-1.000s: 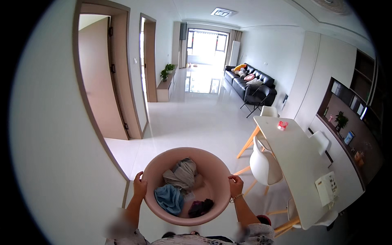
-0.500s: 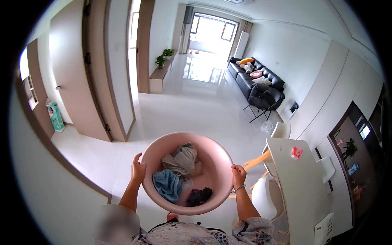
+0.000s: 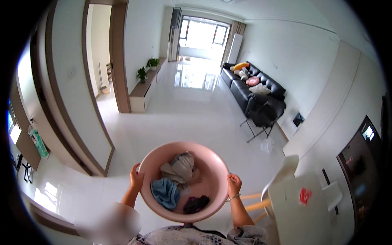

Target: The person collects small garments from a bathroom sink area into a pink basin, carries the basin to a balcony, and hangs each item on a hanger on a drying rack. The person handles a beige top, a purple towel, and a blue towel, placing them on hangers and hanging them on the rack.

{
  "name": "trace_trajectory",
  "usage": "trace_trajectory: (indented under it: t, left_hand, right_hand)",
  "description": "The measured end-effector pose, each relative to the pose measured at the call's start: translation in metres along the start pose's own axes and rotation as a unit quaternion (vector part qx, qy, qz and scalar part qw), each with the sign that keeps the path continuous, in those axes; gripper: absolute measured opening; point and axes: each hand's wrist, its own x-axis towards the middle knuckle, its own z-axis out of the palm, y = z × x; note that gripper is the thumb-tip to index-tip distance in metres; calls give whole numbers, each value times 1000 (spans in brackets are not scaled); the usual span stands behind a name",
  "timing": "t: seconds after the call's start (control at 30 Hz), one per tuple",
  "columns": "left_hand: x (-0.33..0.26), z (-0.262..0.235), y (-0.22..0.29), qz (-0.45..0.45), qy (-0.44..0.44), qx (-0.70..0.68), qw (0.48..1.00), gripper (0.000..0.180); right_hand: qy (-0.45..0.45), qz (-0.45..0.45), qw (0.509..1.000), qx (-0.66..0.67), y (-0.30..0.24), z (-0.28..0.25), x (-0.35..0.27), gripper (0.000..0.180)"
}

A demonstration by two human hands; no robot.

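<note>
A round pink basin (image 3: 212, 157) is held out in front of my body. My left hand (image 3: 136, 178) grips its left rim, and my right hand (image 3: 234, 185) is closed round the right rim; a bracelet circles that wrist. Inside the basin lie a grey-beige cloth (image 3: 178, 168), a blue cloth (image 3: 165, 193) beside it and a dark cloth (image 3: 196, 204) nearer to me. What kind of garments these are, I cannot tell.
To the right stand a light table (image 3: 302, 220) with a red item (image 3: 305, 196) on it and a white chair (image 3: 286, 173). Farther ahead are a black folding chair (image 3: 267, 114) and a black sofa (image 3: 245, 87). On the left, a wall corner (image 3: 107, 163) and a low cabinet (image 3: 141, 96) with plants.
I have moved forward with the basin: the sofa, folding chair and left doorway are nearer, and the table has slid back toward the lower right. Both hands keep their hold on the rim.
</note>
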Motion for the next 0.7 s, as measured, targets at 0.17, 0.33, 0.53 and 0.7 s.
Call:
trace_trajectory:
  t: [0.17, 0.33, 0.53, 0.7]
  left_hand:
    - [99, 59, 19, -30, 47, -18, 998, 48]
    - [208, 120, 12, -42, 48, -21, 998, 51]
    - [373, 225, 22, -5, 32, 17, 999, 55]
    - [506, 322, 67, 15, -4, -4, 1000, 54]
  right_hand:
    - [-40, 3, 999, -35, 28, 69, 133, 11]
    - [-80, 46, 996, -1, 85, 130, 252, 12]
    - [-67, 79, 995, 6, 93, 200, 429, 12]
    - [-14, 28, 999, -8, 101, 227, 566, 14]
